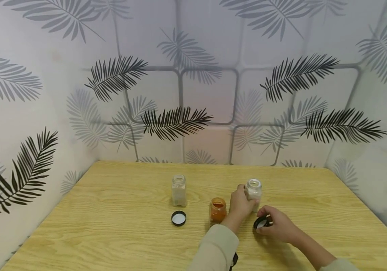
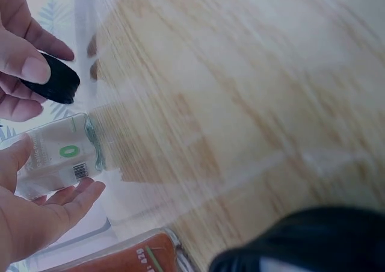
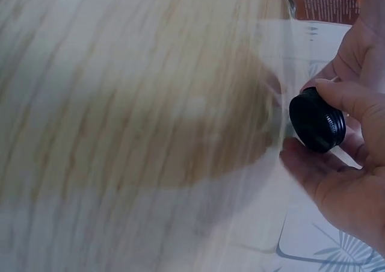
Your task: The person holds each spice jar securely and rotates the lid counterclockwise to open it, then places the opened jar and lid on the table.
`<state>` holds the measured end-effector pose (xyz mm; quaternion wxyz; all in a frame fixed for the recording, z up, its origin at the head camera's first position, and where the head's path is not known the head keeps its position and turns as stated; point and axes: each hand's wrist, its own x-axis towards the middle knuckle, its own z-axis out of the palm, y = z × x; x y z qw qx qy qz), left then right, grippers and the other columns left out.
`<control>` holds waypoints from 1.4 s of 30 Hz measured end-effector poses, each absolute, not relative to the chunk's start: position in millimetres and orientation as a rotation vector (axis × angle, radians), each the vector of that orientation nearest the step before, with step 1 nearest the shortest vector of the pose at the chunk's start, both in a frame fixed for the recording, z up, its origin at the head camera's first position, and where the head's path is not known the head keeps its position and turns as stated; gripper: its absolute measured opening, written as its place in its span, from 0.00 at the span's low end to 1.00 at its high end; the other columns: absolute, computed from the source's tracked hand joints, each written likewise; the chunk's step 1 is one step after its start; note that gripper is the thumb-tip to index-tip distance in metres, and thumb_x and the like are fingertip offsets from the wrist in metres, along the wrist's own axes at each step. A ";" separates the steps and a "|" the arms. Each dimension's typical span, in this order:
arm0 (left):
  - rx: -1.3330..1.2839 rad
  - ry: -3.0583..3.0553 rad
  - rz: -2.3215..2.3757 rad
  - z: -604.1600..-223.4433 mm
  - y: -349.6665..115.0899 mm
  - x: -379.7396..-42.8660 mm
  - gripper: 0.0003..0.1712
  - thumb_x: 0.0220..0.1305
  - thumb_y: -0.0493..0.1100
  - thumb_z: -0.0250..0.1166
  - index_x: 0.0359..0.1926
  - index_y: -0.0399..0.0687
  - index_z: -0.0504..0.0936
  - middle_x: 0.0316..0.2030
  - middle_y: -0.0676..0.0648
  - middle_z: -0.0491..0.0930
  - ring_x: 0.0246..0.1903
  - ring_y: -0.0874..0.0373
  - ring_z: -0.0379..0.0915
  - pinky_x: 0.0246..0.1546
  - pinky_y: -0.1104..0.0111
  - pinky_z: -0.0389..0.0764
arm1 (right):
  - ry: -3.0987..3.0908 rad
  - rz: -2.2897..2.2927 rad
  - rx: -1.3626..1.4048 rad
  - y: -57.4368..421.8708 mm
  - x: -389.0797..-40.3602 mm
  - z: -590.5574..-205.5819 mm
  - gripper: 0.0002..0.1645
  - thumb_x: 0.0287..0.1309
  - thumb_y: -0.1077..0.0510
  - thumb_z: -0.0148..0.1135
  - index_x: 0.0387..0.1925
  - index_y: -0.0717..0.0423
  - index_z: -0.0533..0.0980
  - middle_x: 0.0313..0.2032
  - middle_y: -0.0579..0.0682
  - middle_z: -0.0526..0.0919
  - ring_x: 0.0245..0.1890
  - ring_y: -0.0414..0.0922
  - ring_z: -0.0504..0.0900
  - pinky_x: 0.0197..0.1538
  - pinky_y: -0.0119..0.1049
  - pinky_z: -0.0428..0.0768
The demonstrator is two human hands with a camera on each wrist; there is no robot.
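Observation:
My left hand [image 1: 242, 204] grips an uncapped glass jar [image 1: 254, 191] of white contents, fingers on one side and thumb on the other. The left wrist view shows this jar's green mark and barcode [image 2: 80, 171]. Just to its right, my right hand [image 1: 279, 225] pinches a black screw lid [image 3: 317, 120] between thumb and fingers, tilted and apart from the jar. The lid's pale inside shows in the head view. Beside my left wrist stands an open jar of orange-red powder [image 1: 218, 213], partly hidden by the sleeve.
Further left stands another open glass jar [image 1: 179, 191] with pale contents. In front of it a black lid [image 1: 178, 218] lies with its white inside up. A blurred black object [image 2: 313, 239] fills a corner of the left wrist view. Patterned walls border the wooden table [image 1: 112, 226].

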<state>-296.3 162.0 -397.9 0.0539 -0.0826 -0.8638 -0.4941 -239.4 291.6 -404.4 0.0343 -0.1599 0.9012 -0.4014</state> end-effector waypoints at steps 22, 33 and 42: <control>-0.233 -2.622 -1.502 -397.7 162.2 -296.6 0.29 0.48 0.41 0.70 0.51 0.38 0.71 0.44 0.39 0.79 0.46 0.49 0.76 0.46 0.61 0.78 | 2.912 -1.053 -0.617 288.7 -237.6 -414.2 0.30 0.38 0.59 0.72 0.44 0.70 0.71 0.33 0.55 0.79 0.28 0.39 0.74 0.28 0.26 0.73; -0.229 -2.614 -1.533 -397.5 159.9 -292.5 0.35 0.49 0.43 0.70 0.56 0.37 0.66 0.48 0.37 0.76 0.49 0.47 0.74 0.49 0.59 0.76 | 2.965 -0.946 -0.602 285.5 -238.8 -416.2 0.31 0.37 0.60 0.72 0.45 0.70 0.72 0.34 0.53 0.79 0.29 0.38 0.74 0.28 0.26 0.72; -0.223 -2.541 -1.522 -403.4 161.7 -288.0 0.41 0.48 0.47 0.69 0.59 0.34 0.61 0.48 0.34 0.72 0.48 0.43 0.71 0.48 0.55 0.75 | 3.008 -0.907 -0.617 284.9 -237.4 -413.8 0.37 0.35 0.56 0.74 0.48 0.70 0.71 0.41 0.59 0.78 0.35 0.47 0.77 0.34 0.35 0.77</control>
